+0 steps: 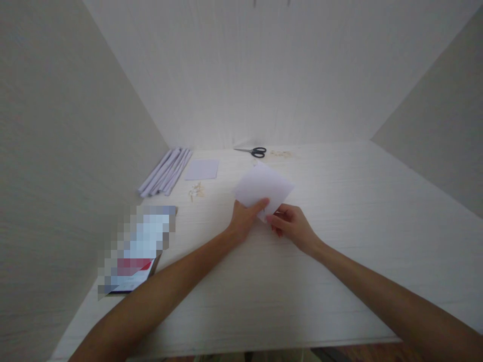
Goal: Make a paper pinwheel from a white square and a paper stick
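Looks like you're mid-fold, or just starting one, on that white sheet of paper (264,187), with both hands working its near corner. Your left hand (244,219) lies on the near-left edge, thumb stretched across the top and pressing the sheet down, so that grip is closed on the paper rather than spread. Your right hand (292,226) is curled in from the other side, its fingertips pinching the same bottom corner just beside your left thumb, so the two hands nearly touch. The sheet sits turned like a diamond near the middle of the worktop (339,226), and most of it fans out past your fingers toward the back wall. I can't tell from here whether the corner is already lifted or still flat on the surface. My guess for the next move: it needs a steady hold with the left so the sheet doesn't swivel, and the right has to bring that corner over cleanly and line it up before you crease anything. Off to the back left you've got a row of rolled paper tubes (166,171), another flat sheet (202,169) just beside them, and scissors (253,151) near the back wall, all well apart from your hands.
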Demonstrator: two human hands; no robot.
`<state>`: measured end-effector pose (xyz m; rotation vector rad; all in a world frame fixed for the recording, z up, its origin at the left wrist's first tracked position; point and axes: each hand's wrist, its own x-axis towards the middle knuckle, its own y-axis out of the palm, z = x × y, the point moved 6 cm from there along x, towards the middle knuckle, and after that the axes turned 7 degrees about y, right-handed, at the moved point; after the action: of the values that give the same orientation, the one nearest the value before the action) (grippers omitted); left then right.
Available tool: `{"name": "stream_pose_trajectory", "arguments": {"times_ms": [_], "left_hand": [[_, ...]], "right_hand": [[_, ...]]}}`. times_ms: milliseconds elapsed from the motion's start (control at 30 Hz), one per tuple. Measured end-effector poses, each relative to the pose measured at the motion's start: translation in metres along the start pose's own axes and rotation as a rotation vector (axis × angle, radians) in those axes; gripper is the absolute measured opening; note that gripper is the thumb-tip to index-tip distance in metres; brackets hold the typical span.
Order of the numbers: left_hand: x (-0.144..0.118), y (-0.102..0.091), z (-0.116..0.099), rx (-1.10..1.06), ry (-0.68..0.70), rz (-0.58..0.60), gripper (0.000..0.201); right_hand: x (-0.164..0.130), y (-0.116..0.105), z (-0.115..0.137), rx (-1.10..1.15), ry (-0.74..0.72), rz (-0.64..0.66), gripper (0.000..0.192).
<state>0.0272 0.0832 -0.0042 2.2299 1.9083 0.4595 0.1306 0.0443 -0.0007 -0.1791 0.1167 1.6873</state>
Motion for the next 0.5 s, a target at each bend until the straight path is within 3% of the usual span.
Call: {"name": "stream_pose_trajectory", "arguments": {"times_ms": [133, 333, 500], "left_hand": [[0.0007, -0.0011, 0.0003, 0.039, 0.013, -0.028, 0.03], [0.0007, 0.0005, 0.0002, 0.045, 0.007, -0.005, 0.037], [0.0004, 0.0012, 0.0012, 0.047, 0.011, 0.033, 0.029]], "right_hand": [[0.0017, -0.0005, -0.0016, -0.12, 0.0, -0.09, 0.024], [0.0022, -0.0003, 0.002, -0.153, -0.037, -0.124, 0.027], [0.0003, 0.0006, 0.0049, -0.178, -0.065, -0.121, 0.026]]}}
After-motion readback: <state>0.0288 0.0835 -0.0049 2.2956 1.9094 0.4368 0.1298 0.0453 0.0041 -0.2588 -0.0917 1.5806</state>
